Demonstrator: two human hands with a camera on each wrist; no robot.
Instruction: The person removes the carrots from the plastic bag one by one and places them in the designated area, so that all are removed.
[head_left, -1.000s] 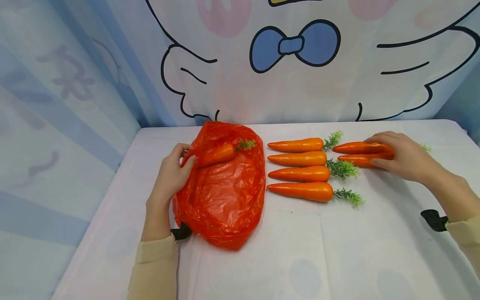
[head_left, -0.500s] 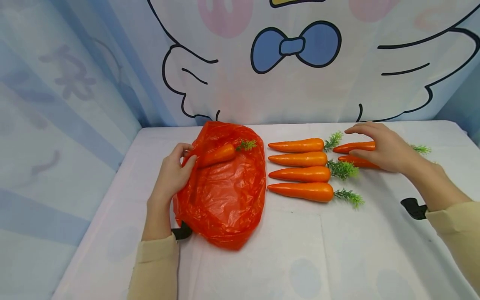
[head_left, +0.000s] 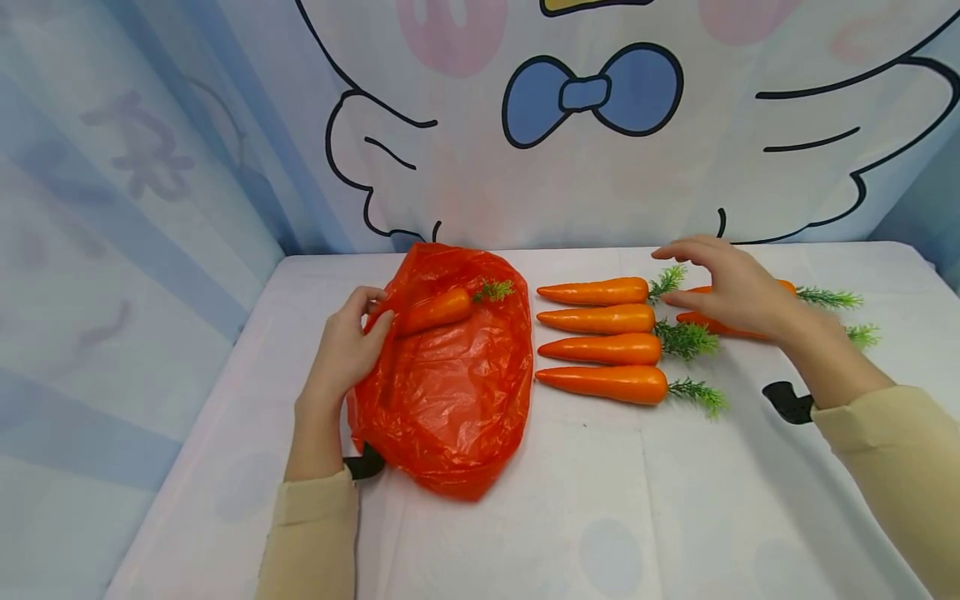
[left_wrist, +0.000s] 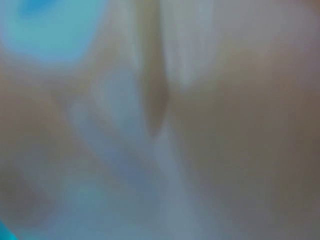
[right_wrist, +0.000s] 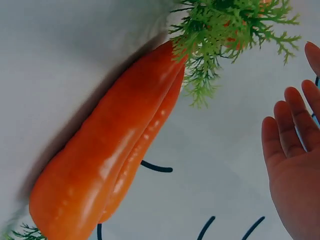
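A red plastic bag lies on the left of the table. My left hand grips its left edge between thumb and fingers. One orange carrot with a green top rests in the bag, its tip end hidden near the hand. My right hand hovers with spread fingers, holding nothing, over two carrots at the right: an upper carrot and a lower carrot, both partly hidden. The right wrist view shows a close carrot and the spread right hand. The left wrist view is a blur.
Between bag and right hand, several carrots lie in a stacked row, tips left, the nearest carrot at the front. White cloth covers the table. A printed curtain hangs behind it.
My right hand has let go of the two right-hand carrots, lifted off them and moved left toward the row's green tops. The left hand and bag stay put.
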